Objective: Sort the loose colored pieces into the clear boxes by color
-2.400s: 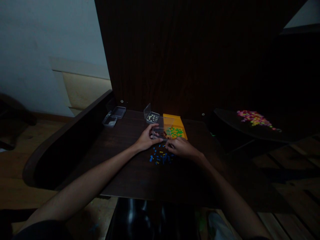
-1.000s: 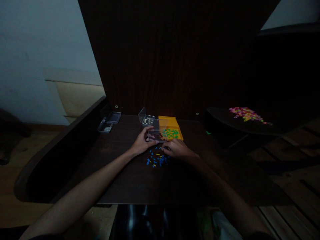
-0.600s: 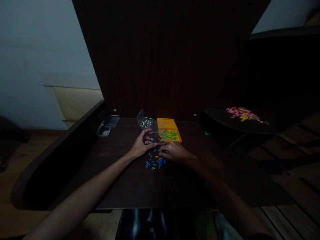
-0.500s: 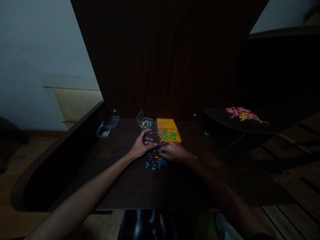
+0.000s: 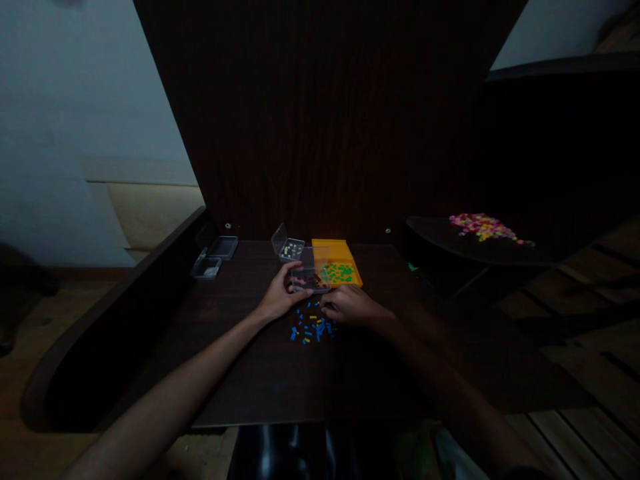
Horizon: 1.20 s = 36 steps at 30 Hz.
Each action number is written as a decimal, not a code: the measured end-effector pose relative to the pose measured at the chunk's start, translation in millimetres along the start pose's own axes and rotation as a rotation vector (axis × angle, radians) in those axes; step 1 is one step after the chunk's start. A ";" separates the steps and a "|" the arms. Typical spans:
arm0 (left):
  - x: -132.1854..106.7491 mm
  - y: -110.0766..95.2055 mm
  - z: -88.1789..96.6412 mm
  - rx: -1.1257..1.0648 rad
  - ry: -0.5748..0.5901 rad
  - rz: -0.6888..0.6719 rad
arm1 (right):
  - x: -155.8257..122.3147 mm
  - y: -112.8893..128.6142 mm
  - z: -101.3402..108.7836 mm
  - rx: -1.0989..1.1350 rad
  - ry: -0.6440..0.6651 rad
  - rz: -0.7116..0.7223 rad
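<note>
My left hand [image 5: 278,294] grips the left side of a clear plastic box [image 5: 323,257], thumb along its near edge. Its lid stands raised, and small dark brownish pieces [image 5: 317,281] lie inside. Just right of the box, my right hand [image 5: 350,305] is closed, with fingertips together at the edge of a scatter of tiny blue and yellow pieces [image 5: 320,329] on the dark wooden surface [image 5: 270,380]. Whatever its fingertips may hold is too small to make out. Behind the hands sits an open yellow case [image 5: 331,248] containing green pieces [image 5: 340,273].
A small clear box with pale pieces [image 5: 291,250] stands open behind the held one. Another open clear case [image 5: 223,247] lies at the left, near the raised side panel [image 5: 115,313]. Pink and yellow bits [image 5: 485,227] are heaped on a dark ledge at right.
The view has shifted slightly. Both hands keep nearly the same places, the left on the clear box and the right by the blue pieces.
</note>
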<state>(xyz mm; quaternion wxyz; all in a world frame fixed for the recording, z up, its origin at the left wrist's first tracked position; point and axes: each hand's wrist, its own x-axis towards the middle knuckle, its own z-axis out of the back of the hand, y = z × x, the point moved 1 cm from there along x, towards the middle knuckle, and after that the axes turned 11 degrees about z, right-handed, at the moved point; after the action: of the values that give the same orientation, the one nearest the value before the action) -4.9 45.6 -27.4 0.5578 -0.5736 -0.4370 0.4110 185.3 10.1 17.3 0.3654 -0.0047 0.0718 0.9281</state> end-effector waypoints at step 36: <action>-1.1 -2.6 -0.6 0.022 0.002 -0.012 | -3.1 -5.2 5.3 0.058 -0.028 -0.025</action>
<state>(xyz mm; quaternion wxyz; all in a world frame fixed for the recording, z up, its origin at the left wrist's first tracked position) -4.7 44.3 -24.7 0.5667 -0.5653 -0.4355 0.4119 191.3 12.5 22.1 0.3780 0.0180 0.0936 0.9209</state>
